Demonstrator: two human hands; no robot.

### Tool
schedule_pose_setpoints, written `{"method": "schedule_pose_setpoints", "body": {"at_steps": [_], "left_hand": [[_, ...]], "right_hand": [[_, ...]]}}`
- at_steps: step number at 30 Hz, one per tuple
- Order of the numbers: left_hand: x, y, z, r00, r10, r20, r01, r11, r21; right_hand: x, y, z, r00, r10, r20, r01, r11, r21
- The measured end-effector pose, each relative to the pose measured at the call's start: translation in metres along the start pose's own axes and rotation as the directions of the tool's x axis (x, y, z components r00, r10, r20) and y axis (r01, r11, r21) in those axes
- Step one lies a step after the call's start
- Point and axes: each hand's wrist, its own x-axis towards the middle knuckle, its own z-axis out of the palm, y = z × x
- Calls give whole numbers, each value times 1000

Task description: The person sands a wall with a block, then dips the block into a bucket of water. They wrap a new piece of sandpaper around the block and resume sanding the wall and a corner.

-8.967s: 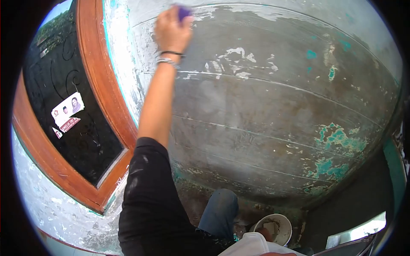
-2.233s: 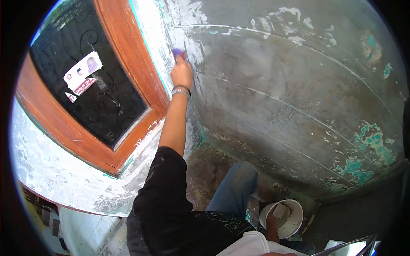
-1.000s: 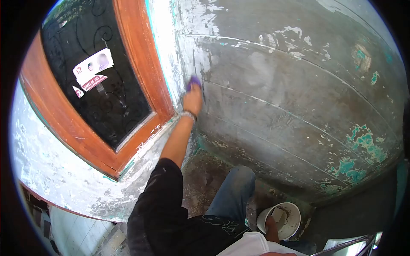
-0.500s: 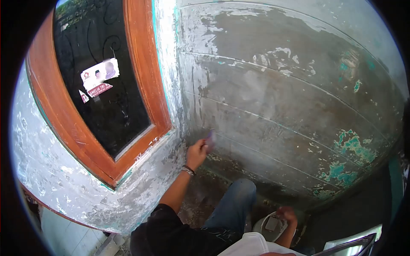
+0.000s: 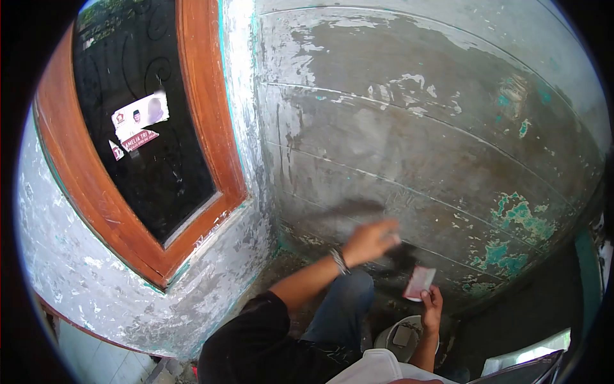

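Observation:
My left hand [image 5: 372,242], with a bracelet at the wrist, is in front of the lower wall and blurred by motion; whether its fingers hold anything cannot be made out. To its lower right, my right hand [image 5: 432,307] pinches a small flat piece, pinkish with a pale edge [image 5: 419,283], held upright over the bucket's back side. The white bucket [image 5: 382,338] stands below my right hand, with a greyish block [image 5: 402,335] inside. Behind both hands runs the grey wall [image 5: 358,134], with scraped white and green paint patches.
A wooden-framed window [image 5: 211,96] with a torn sticker [image 5: 139,117] on its dark glass is at the left. My bent knee [image 5: 352,288] is between the arms. A dark-framed object with a bright surface [image 5: 531,355] lies at the lower right.
My left hand has moved right, away from the wall corner, where it held a small purplish piece. My right hand has risen from the bucket and now holds a flat pinkish piece.

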Motion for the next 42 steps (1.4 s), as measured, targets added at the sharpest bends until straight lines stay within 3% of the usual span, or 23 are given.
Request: {"method": "schedule_pose_setpoints", "body": {"at_steps": [1,2,3,4,5,7,11,15,18,23,28,32,35,38,40,41,42], "left_hand": [[21,-7,-29,980,48,-194,-31,995,91],[46,-24,-59,884,220,-412,-127,962,240],[68,-29,-96,848,187,-496,-90,973,213],[90,-43,-133,780,317,-540,-45,888,457],[114,-56,-164,743,326,-584,-10,879,477],[158,-68,-219,689,409,-598,99,765,636],[230,-68,-298,722,519,-458,103,574,813],[289,-71,-348,715,546,-436,120,518,847],[296,-72,-350,645,552,-528,108,618,778],[279,-83,-337,659,547,-516,98,618,780],[237,-104,-301,726,436,-532,153,651,743],[207,-121,-292,777,418,-470,172,578,798],[225,-105,-318,801,430,-416,176,496,850],[266,-73,-352,769,464,-440,172,513,841],[281,-35,-359,783,437,-443,303,354,885],[284,-21,-359,802,470,-369,362,109,926],[285,-16,-362,813,472,-340,402,-35,915]], "right_hand": [[-11,4,-12,1000,26,-18,-25,999,34],[-26,18,-33,992,124,-26,-120,985,123],[-41,35,-57,975,219,-22,-210,955,211],[-57,50,-80,941,339,-5,-327,913,245],[-74,63,-101,892,453,13,-438,855,276],[-100,88,-131,784,620,-39,-607,778,163],[-128,120,-139,702,707,-87,-702,707,84],[-138,138,-138,639,757,-137,-766,643,-24],[-123,150,-130,624,764,-165,-781,604,-159],[-85,175,-105,683,716,-146,-688,565,-455],[-50,207,-81,778,626,-62,-466,508,-724],[-36,225,-71,806,592,-6,-318,425,-848],[-38,234,-70,811,585,13,-242,356,-903],[-43,241,-70,808,589,12,-196,288,-937],[-48,247,-72,805,593,4,-175,244,-954],[-51,251,-73,804,595,-1,-166,223,-961],[-54,255,-77,801,598,-9,-158,197,-968]]}}
